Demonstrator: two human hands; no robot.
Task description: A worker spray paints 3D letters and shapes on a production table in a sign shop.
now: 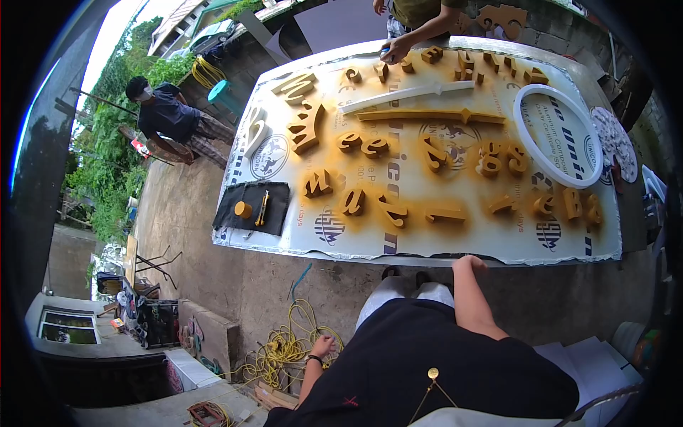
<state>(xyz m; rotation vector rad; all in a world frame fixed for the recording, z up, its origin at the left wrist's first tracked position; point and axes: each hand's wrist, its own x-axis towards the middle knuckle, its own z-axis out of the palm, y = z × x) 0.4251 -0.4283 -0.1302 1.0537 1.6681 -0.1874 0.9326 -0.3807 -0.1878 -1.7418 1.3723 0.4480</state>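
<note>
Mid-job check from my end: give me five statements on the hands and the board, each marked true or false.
1. The bare right hand is at the near edge of the large white printed board. True.
2. The bare left hand rests on the board. False: it is apart from it, at the person's left side.
3. The large white ring lies toward the board's right end. True.
4. The flat black cloth lies at the far right corner. False: near left.
5. The long white strip lies beyond the long gold strip. True.
</note>
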